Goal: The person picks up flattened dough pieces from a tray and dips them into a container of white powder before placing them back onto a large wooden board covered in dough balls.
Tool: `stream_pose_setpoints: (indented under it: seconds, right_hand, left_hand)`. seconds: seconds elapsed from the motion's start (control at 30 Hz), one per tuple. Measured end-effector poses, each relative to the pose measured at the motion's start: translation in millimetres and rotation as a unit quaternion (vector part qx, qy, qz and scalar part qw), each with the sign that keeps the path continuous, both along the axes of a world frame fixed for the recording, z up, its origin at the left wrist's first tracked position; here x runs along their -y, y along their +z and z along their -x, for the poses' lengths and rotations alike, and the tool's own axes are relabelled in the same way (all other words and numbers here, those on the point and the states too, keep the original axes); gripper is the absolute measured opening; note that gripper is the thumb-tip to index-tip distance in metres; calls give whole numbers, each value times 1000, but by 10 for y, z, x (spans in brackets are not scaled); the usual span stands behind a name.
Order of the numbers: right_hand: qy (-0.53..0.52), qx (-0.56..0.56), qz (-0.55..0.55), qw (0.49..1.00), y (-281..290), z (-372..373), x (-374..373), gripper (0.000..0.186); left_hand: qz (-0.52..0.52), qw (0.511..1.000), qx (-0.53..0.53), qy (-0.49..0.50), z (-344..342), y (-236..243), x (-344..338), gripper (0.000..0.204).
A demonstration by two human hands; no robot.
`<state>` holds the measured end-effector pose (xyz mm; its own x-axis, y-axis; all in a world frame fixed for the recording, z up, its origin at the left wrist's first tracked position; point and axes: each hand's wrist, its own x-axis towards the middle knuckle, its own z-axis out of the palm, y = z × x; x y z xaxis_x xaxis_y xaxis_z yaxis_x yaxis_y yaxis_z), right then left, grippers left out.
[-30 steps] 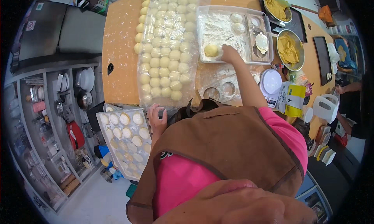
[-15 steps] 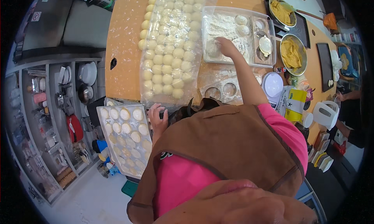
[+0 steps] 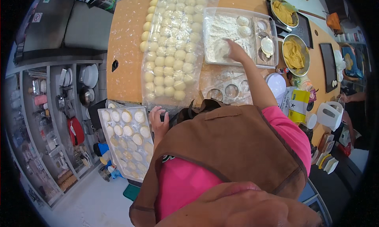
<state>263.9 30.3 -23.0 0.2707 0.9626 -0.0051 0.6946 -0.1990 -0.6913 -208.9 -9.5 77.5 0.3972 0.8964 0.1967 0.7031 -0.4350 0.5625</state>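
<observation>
My right hand reaches into a clear plastic tub of white flour, its fingers stretched out and apart. Just left of the fingertips lies a round, flour-covered patch, perhaps dough; I cannot tell. Two floured dough rounds rest farther back in the tub. Beside them, a board with round holes carries a pale round piece. My left hand is at the table's near edge, fingers loosely bent and apart, by the corner of a tray of flat dough rounds.
Rows of dough balls lie under clear plastic sheeting on the wooden table. Two metal bowls of yellow filling stand at the right, near a white scale and a white jug. Another person's arm shows far right.
My right hand has shifted slightly right and nearer, off the floury patch it was touching. The left hand stays by the tray with its fingers slightly changed.
</observation>
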Motion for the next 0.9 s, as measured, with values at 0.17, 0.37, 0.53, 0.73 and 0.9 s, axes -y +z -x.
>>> stream_pose_setpoints:
  seconds: [0.17, 0.37, 0.53, 0.73, 0.9]
  right_hand:
    - [117, 125, 119, 978, 171, 15, 71, 49]
    - [-126, 114, 47, 984, 225, -434, 254, 49]
    - [-99, 202, 53, 973, 81, -454, 255, 50]
    - [-100, 293, 113, 944, 366, -199, 48, 44]
    - [15, 138, -145, 980, 977, 807, -898, 46]
  left_hand:
    - [2, 1000, 1, -8, 12, -2, -18, 19]
    - [-9, 1000, -7, -14, 17, -56, 21, 17]
    - [-6, 1000, -4, -17, -56, 44, 42, 17]
    - [-10, 1000, 6, 21, 80, 59, 69, 18]
    - [-3, 999, 17, 28, 265, -31, 149, 19]
